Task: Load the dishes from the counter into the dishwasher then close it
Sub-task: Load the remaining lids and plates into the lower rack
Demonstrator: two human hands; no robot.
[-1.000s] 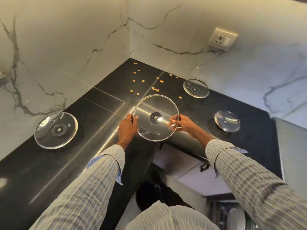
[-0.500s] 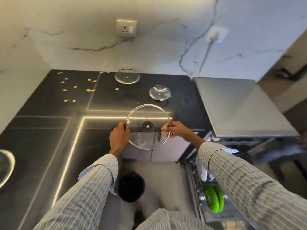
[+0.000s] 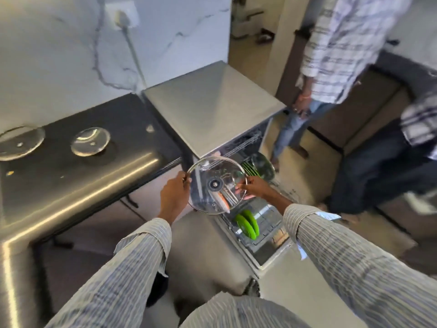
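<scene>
Glass lids: two (image 3: 20, 142) (image 3: 90, 141) lie flat on the black counter (image 3: 78, 185), well apart from our hands.
Left hand (image 3: 174, 196): we curl our fingers round the left rim of a third glass lid (image 3: 216, 184).
Held lid: in the air, tilted, over the open dishwasher (image 3: 257, 223).
Right hand (image 3: 256, 187): we pinch its right rim.
Rack: green plates (image 3: 247, 224) stand upright.
Far right: another person (image 3: 331, 67) stands by.

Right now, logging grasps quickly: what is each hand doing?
Left hand: grips the round glass lid's metal rim.
Right hand: pinches its opposite rim.
</scene>
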